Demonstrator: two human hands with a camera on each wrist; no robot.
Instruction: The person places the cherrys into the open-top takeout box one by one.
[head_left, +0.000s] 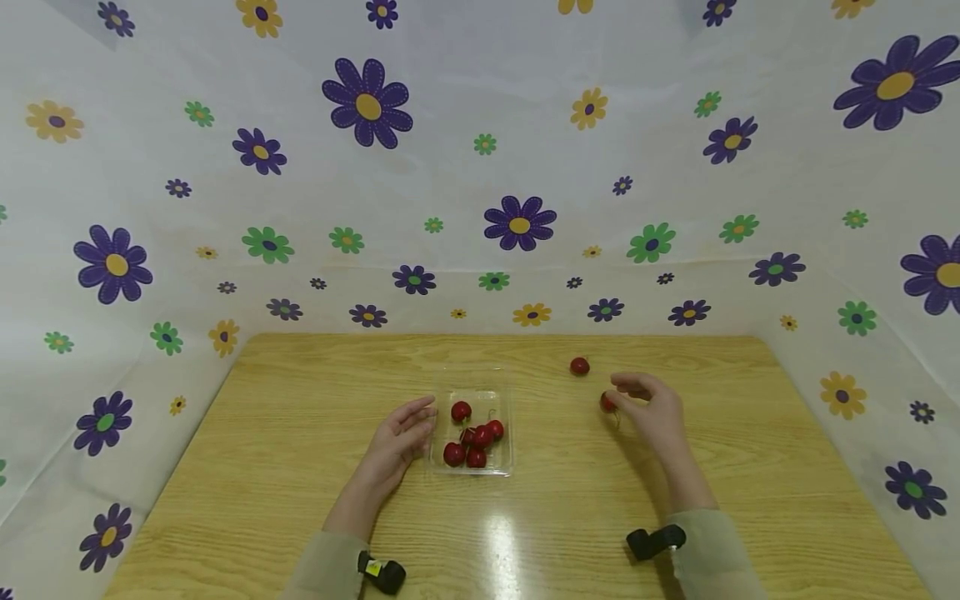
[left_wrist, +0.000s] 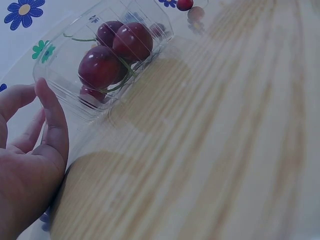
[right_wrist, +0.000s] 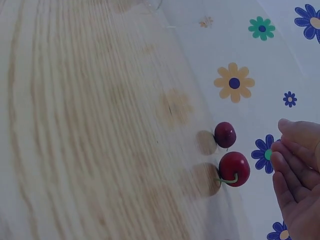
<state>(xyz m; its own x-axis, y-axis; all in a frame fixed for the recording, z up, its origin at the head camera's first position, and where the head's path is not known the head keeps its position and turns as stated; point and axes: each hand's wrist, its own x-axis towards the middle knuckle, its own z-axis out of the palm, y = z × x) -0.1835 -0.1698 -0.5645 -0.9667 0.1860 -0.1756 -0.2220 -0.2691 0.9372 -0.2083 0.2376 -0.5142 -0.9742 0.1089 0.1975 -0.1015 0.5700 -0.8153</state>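
Observation:
A clear plastic box (head_left: 495, 472) stands mid-table with several dark red cherries (head_left: 482, 436) in it, some with green stems. Beside its left wall is my left hand (head_left: 396, 443), fingers loosely bent; in the left wrist view a fingertip is at the box's edge, and whether it touches I cannot tell. To the right, my right hand (head_left: 654, 412) hovers by a loose cherry (head_left: 607, 402), partly covering it in the head view. The right wrist view shows a gap between the fingertips (right_wrist: 284, 125) and that stemmed cherry (right_wrist: 235, 169). Another cherry (head_left: 580, 366) lies farther back.
The pale wooden table (head_left: 315, 383) is bounded at the back and both sides by a white cloth (head_left: 450, 183) printed with purple, green and yellow flowers. Black straps with small devices (head_left: 656, 542) are on both wrists.

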